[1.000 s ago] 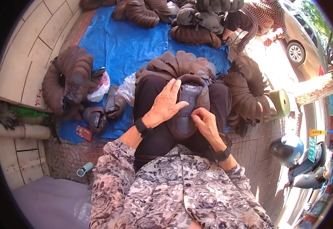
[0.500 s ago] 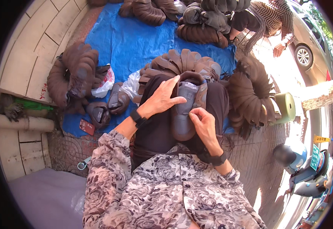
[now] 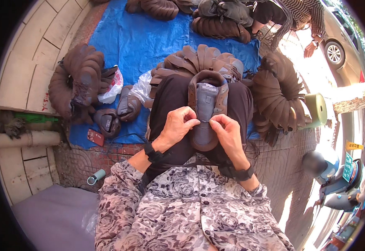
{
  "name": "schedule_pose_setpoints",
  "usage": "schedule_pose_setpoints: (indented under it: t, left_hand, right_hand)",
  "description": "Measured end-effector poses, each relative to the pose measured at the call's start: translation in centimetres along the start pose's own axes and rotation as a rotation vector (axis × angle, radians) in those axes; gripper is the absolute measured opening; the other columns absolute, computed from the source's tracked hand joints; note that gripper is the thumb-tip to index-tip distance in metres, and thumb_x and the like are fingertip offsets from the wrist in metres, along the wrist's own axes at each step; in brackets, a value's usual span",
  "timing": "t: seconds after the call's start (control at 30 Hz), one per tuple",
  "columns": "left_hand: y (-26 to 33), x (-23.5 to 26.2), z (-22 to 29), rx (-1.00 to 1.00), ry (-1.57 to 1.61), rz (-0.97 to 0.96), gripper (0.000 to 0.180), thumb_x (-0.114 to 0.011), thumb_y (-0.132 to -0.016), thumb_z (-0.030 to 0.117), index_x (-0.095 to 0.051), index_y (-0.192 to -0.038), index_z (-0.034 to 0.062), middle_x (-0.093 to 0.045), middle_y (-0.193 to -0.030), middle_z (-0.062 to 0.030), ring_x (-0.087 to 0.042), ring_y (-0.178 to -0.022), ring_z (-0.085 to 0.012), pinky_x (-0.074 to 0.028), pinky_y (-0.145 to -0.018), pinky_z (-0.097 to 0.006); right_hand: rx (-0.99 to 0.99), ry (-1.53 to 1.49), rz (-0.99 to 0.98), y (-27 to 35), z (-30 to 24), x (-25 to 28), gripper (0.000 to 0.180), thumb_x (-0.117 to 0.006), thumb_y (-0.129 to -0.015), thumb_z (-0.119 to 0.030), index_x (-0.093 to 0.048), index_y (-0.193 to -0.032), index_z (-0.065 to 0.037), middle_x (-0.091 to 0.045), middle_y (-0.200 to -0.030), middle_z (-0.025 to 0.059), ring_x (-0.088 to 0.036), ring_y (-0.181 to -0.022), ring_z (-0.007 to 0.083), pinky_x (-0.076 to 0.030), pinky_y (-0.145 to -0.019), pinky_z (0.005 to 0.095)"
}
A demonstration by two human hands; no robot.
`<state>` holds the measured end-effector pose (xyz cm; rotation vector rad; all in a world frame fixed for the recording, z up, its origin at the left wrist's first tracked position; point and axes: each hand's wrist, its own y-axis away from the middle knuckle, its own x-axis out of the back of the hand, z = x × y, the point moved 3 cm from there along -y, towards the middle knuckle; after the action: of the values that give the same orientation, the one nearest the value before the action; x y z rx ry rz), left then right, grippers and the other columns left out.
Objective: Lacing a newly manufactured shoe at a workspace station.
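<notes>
On my lap lies a brown shoe upper with a grey tongue, its round toe pointing toward me and its collar away. Over the front of the tongue, my left hand is closed, thumb and forefinger pinched together. Just across from it my right hand makes a similar pinch, the fingertips of both hands a small gap apart. Whatever thin thing they grip is too fine to make out. Beyond my knees, a curved row of nested brown uppers rests on a blue tarp.
Coiled stacks of uppers stand left and right. Two loose uppers sit near white plastic bags and a red phone. A green roll, tree trunk and scooter are right; another person bends far right.
My left hand has come down from the shoe upper's collar toward the toe and closed into a pinch. My right hand stays pinched near the tongue.
</notes>
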<state>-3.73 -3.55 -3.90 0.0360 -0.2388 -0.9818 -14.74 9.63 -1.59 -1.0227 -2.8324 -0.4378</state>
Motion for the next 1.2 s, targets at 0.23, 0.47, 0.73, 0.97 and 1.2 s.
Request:
schedule_pose_setpoints:
  t: [0.23, 0.47, 0.73, 0.97, 1.2]
  left_hand:
    - [0.9, 0.2, 0.2, -0.095, 0.049, 0.029, 0.015, -0.071, -0.075, 0.002, -0.057, -0.079, 0.0012, -0.056, -0.074, -0.0025, -0.054, -0.063, -0.0078, -0.046, -0.056, -0.023]
    - [1.2, -0.5, 0.6, -0.217, 0.015, 0.072, 0.019, -0.07, -0.073, 0.0, -0.06, -0.088, 0.0034, -0.053, -0.076, -0.0022, -0.052, -0.065, -0.01, -0.045, -0.059, -0.023]
    - [1.5, -0.9, 1.0, -0.28, -0.086, 0.004, 0.024, -0.07, -0.075, 0.0, -0.064, -0.098, 0.0042, -0.046, -0.08, -0.0001, -0.048, -0.069, -0.008, -0.044, -0.062, -0.022]
    - [1.4, -1.4, 0.9, -0.233, -0.097, -0.008, 0.024, -0.071, -0.074, 0.002, -0.063, -0.097, 0.0047, -0.045, -0.083, -0.0007, -0.048, -0.069, -0.0092, -0.044, -0.063, -0.022]
    - [1.2, -1.7, 1.0, -0.225, -0.057, -0.015, 0.027, -0.071, -0.074, 0.003, -0.064, -0.1, 0.0059, -0.043, -0.083, -0.0014, -0.047, -0.07, -0.0101, -0.044, -0.063, -0.023]
  right_hand:
    - [0.482, 0.463, 0.148, 0.4, -0.8, -0.5, 0.011, -0.062, -0.084, -0.008, -0.062, -0.088, 0.002, -0.057, -0.067, 0.0034, -0.054, -0.063, 0.0084, -0.043, -0.056, 0.0251]
    - [0.403, 0.335, 0.224, 1.1, -0.1, -0.8, 0.011, -0.063, -0.085, -0.007, -0.061, -0.088, 0.002, -0.059, -0.069, 0.0043, -0.052, -0.061, 0.0079, -0.043, -0.057, 0.0237]
    - [0.022, -0.078, 0.055, 0.6, 1.4, 0.0, 0.01, -0.063, -0.085, -0.008, -0.06, -0.087, 0.002, -0.058, -0.068, 0.003, -0.052, -0.061, 0.0063, -0.043, -0.057, 0.0223]
    - [0.427, 0.364, 0.223, 1.9, 0.0, -0.5, 0.007, -0.06, -0.081, -0.001, -0.057, -0.087, 0.0, -0.056, -0.078, 0.0139, -0.058, -0.068, 0.0282, -0.046, -0.061, 0.0334]
    - [0.554, 0.649, 0.165, 2.0, -1.7, -0.3, 0.008, -0.062, -0.078, -0.002, -0.057, -0.084, -0.002, -0.057, -0.079, 0.0114, -0.059, -0.069, 0.0306, -0.045, -0.058, 0.0351]
